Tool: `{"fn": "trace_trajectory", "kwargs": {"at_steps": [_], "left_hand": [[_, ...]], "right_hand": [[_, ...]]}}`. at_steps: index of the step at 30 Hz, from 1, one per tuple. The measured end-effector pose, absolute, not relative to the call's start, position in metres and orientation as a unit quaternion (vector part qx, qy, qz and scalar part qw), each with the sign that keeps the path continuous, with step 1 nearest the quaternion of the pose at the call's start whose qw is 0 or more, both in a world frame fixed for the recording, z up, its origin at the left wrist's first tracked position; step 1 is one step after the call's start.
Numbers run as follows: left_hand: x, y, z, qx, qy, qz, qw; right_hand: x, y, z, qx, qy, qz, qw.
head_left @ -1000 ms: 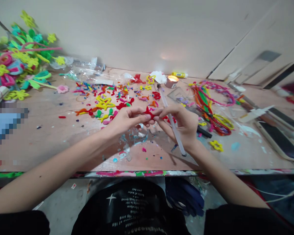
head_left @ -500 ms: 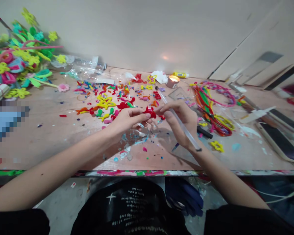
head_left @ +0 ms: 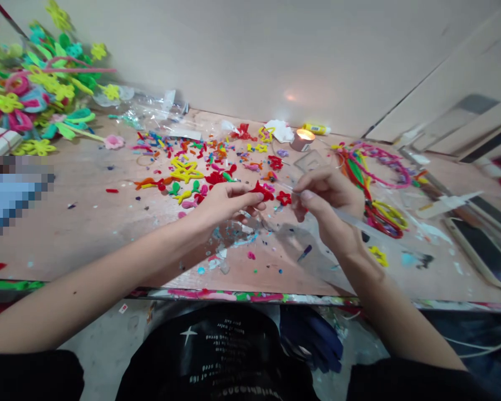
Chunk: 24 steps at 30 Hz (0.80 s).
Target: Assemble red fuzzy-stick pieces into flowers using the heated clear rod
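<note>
My left hand (head_left: 223, 209) pinches a small red fuzzy pipe-cleaner shape (head_left: 263, 191) between thumb and fingertips, above the table. Just to the right, my right hand (head_left: 336, 203) is closed around a long translucent hot-glue stick (head_left: 373, 227). Its thin near end points toward the red shape, apart from it, and its dark, blurred far end sticks out past my wrist. On the table between the hands lies a red pipe-cleaner flower (head_left: 283, 197). Behind them a lit candle (head_left: 303, 143) burns in a small cup.
Many coloured pipe-cleaner scraps and a yellow star (head_left: 186, 169) lie beyond my hands. Pipe-cleaner flowers (head_left: 37, 100) pile up at the left. Pink rings (head_left: 384, 161), a yellow glue tube (head_left: 316, 128) and a phone (head_left: 480, 250) are on the right.
My right hand has moved right, away from the red shape, and the glue stick has tipped lower, its dark end swinging to the right. My left hand still holds the red shape.
</note>
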<state>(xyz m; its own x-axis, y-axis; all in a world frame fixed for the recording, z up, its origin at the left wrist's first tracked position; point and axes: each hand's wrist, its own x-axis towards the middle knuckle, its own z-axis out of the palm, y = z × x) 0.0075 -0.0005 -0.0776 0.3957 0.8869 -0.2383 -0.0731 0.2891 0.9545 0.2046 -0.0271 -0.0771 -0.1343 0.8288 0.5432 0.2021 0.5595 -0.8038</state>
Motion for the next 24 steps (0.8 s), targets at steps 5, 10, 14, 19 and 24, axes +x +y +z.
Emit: {"fn": "trace_trajectory", "kwargs": {"at_steps": [5,10,14,19,24], "left_hand": [[0.0087,-0.0010,-0.0782,0.472,0.425,0.366,0.680],[0.0080,0.0052,-0.0852,0.493,0.405,0.370,0.675],[0.0074,0.0064,-0.0871,0.509,0.403,0.366,0.667],[0.0072,0.0036,-0.0851,0.523,0.406,0.365,0.655],[0.0069,0.0035,-0.0839,0.530,0.405,0.363,0.651]], "right_hand": [[0.2058,-0.0276,-0.0782,-0.375,-0.709,0.285,0.525],[0.2043,-0.0279,-0.0778,-0.378,-0.706,0.302,0.517],[0.2034,-0.0258,-0.0789,-0.368,-0.682,0.346,0.529],[0.2021,-0.0232,-0.0789,-0.369,-0.646,0.390,0.542],[0.2013,-0.0226,-0.0791,-0.374,-0.638,0.400,0.542]]}}
